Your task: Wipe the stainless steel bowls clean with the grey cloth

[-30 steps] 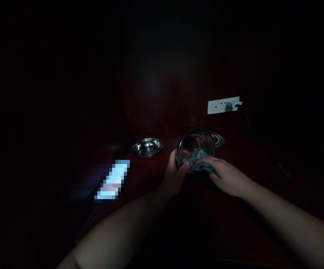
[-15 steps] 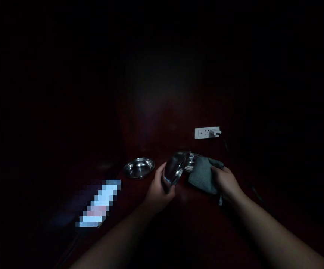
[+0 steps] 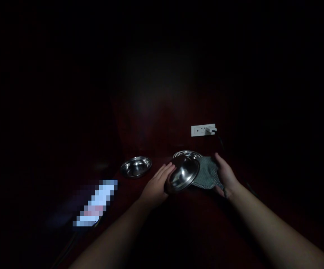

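A shiny steel bowl is tilted on its side, its rounded outside towards me and its opening facing right. My left hand holds it from the left, fingers laid along the outside. A grey-green cloth lies against the bowl's right rim, partly behind it. My right hand holds this cloth, thumb raised and fingers partly covered by it. Behind the bowl, other steel dishware shows only its upper rims. To the left, a shallow steel bowl stands upright on the dark red table.
A lit, pixelated phone-like screen lies at the left of the table, with a cable below it. On the back wall is a white power socket holding a plug; a dark cord runs down to the right. The surroundings are very dark.
The bowl's inside faced me with the cloth in it; the cloth came out to the right. The bowl has since turned its outside towards me, and the cloth is back against its rim.
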Tool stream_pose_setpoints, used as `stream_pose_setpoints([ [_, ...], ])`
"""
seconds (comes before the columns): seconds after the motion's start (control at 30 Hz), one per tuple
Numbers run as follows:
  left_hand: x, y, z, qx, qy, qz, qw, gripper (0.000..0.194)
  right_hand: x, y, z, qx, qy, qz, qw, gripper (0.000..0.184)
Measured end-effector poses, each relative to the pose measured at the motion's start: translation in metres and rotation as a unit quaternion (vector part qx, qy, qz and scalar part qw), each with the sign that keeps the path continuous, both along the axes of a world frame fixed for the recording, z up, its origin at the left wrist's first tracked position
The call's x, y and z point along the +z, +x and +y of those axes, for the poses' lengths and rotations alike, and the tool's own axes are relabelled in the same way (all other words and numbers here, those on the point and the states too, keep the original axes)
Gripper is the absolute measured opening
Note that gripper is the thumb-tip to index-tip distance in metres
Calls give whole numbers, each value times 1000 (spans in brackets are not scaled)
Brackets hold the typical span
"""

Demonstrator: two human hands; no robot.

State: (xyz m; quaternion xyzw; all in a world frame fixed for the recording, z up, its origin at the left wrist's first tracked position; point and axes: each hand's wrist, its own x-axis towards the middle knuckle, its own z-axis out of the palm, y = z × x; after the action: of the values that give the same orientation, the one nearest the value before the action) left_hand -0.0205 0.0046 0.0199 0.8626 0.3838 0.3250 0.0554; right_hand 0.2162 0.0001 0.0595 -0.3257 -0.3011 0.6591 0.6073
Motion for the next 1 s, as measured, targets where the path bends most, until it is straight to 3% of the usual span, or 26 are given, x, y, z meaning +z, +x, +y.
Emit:
stream_pose_setpoints([
  [0.1,-3,-2,3,12,9,10,1000,71,5,1,-6,23,-26,5,999,58],
  [0.2,-3,-4,5,30,19,13,999,72,4,4,-5,34,-20,20,999,64],
  [0.27,-3,-4,5,36,23,18,999,72,1,6,0,26,-24,33,999,54],
  [0.37,0,-4,4,32,25,31,999,75,-6,4,7,-21,-35,14,999,24],
  [0.43,1,-3,2,24,26,43,998,77,-9,1,9,-50,-1,-21,999,14],
  [0.53,1,-1,0,12,28,56,998,77,-12,-4,7,-58,36,-46,997,12],
  [0.8,0,1,-3,-11,52,59,997,77,-17,-16,4,-9,-27,-47,998,18],
  [1.0,2,1,-5,0,53,25,998,80,-18,-19,3,-5,-11,-19,1000,11],
])
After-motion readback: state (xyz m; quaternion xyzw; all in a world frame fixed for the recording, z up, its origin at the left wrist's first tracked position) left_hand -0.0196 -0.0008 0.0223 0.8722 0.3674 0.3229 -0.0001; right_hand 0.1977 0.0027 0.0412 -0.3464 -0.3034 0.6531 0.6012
